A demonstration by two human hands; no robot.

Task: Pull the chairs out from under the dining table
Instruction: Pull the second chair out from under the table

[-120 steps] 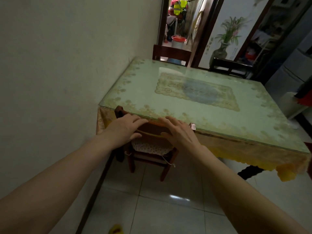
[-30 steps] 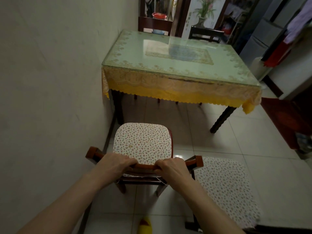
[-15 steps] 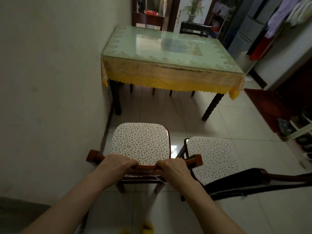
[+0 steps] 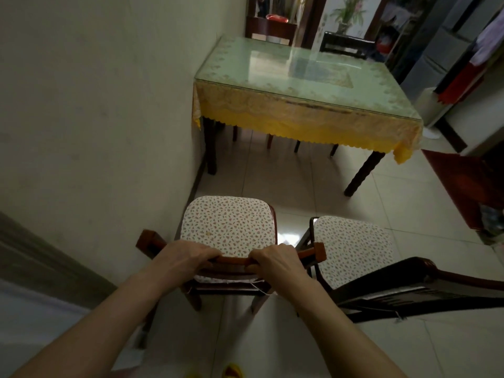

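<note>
A reddish wooden chair (image 4: 228, 224) with a speckled white cushion stands on the tiles, well clear of the dining table (image 4: 308, 77) and close to the left wall. My left hand (image 4: 188, 257) and my right hand (image 4: 275, 261) both grip the top rail of its backrest. A second, dark chair (image 4: 351, 246) with a like cushion stands beside it on the right. Two more chairs, one reddish (image 4: 270, 27) and one dark (image 4: 345, 45), stay tucked at the table's far side.
The wall runs along the left. A glass top and yellow lace cloth cover the table. A red mat (image 4: 463, 181) lies on the floor at right, with a grey cabinet (image 4: 447, 45) behind it. Yellow slippers (image 4: 231, 371) show at the bottom edge.
Four seconds ago the chair sat under the table; I have drawn it back across the tiles. In the last second it moved slightly further and the second chair came fully into view.
</note>
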